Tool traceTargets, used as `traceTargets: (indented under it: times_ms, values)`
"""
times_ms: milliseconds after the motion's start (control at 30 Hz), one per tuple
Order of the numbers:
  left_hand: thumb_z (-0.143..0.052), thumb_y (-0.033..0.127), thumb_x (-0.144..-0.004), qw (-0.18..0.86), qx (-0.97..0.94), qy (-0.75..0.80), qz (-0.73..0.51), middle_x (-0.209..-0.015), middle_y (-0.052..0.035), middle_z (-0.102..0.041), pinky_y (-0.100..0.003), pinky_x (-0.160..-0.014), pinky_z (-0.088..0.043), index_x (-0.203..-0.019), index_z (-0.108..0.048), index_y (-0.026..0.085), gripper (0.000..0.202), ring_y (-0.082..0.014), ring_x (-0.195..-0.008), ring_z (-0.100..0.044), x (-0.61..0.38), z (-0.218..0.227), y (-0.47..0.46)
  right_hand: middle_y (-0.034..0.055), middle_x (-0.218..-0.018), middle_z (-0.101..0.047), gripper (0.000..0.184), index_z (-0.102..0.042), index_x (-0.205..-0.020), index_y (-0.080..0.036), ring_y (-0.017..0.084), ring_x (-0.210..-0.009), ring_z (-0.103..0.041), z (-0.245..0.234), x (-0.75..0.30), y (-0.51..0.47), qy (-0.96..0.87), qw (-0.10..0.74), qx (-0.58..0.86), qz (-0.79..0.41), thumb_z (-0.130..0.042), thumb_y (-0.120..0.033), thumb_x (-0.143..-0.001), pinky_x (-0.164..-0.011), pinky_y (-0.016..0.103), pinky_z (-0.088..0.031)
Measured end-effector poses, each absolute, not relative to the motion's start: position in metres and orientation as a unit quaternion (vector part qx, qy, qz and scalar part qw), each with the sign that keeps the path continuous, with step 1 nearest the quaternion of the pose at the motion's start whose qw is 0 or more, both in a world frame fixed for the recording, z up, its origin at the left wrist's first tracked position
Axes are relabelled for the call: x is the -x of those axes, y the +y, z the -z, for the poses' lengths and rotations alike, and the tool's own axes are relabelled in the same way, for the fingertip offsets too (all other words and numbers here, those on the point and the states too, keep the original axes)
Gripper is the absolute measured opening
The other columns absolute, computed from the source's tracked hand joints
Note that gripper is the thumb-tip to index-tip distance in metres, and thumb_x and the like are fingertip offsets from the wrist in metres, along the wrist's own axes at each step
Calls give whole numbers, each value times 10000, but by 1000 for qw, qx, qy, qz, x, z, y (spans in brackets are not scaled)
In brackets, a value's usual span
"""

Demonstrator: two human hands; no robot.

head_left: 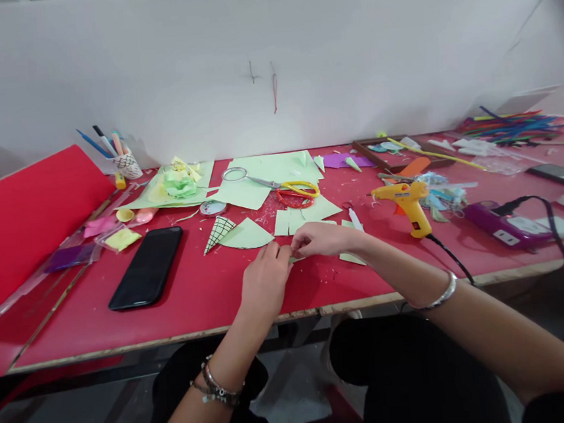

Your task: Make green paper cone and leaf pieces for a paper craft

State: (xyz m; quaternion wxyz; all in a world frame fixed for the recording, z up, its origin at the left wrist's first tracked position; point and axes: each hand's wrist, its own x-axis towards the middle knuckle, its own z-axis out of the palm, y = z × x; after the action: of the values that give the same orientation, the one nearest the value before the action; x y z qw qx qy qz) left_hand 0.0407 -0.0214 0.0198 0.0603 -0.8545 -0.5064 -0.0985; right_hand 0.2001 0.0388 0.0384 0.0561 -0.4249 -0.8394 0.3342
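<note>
My left hand (266, 275) and my right hand (321, 237) meet low over the red table, fingers closed on a small piece of pale green paper (296, 259) that shows only in part between them. Just beyond my left hand lies a fan-shaped piece of green paper (246, 234). A paper cone with a black grid pattern (219, 233) rests left of it. Cut green paper pieces (307, 216) lie beyond my right hand, and a white pen-like tool (355, 218) is close to its wrist.
Scissors (300, 189) with yellow and red handles lie on green sheets (248, 194). A yellow glue gun (407, 204), its cord over the front edge, and a purple power strip (510, 224) are at right. A black phone (146, 268) and pen cup (127, 164) are at left.
</note>
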Motion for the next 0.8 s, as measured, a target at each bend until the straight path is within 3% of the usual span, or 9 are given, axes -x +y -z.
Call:
traceTargets:
  times_ms: [167,333,533,800]
  values:
    - [-394,195,-863,97,880,-454,103,-802,-68,-587,-320,-714,-387,-851,-584,133,201,-200,-821,-538,-40,-18,-17,-23,-534,-559,155,-663,-707,-125,79,-487,-416,-38,-201,46,-835,51,412,-360,-532,-203,-677,-474,195,-307]
    - [-391,149,-852,100,874,-466,92,-779,-80,-603,-348,-721,-362,-808,-607,126,222,-215,-826,-548,-43,-24,-18,-11,-614,-557,136,-619,-787,-128,93,-552,-462,-34,-202,40,-831,95,417,-356,-525,-182,-705,-501,192,-340]
    - [-419,143,-838,80,871,-478,78,-787,-68,-592,-313,-680,-369,-805,-599,139,183,-204,-820,-545,-42,-27,-18,40,-786,-570,103,-607,-800,-161,142,-725,-523,-24,-208,12,-855,211,413,-230,-513,-167,-756,-672,259,-409]
    - [-399,188,-860,64,870,-483,76,-847,-63,-586,-297,-695,-398,-864,-586,140,193,-191,-833,-534,-40,-23,-14,54,-795,-544,100,-572,-804,-159,162,-773,-510,-20,-205,8,-880,194,398,-173,-472,-158,-808,-716,280,-416]
